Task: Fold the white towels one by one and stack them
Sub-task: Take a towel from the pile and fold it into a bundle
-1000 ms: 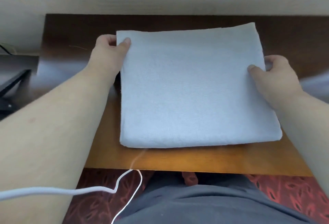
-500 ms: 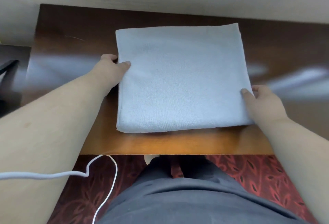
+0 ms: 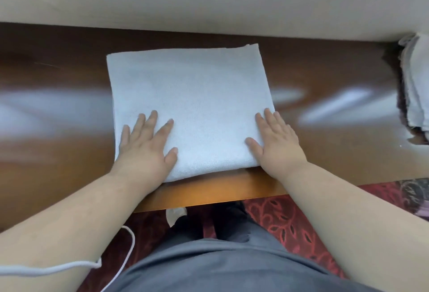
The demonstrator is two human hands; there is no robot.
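lying flat on the glossy brown wooden worktop (image 3: 69, 110), the folded square white terry towel (image 3: 188, 106) sits near its front edge. the left hand (image 3: 145, 150) presses palm-down on the towel's near left corner, grip wide, fingers spread and straight, holding nothing. the right hand (image 3: 277, 140) presses the near right corner the same way, fingers straight and close together. a heap of white towels (image 3: 415, 87) lies well apart at the worktop's far right.
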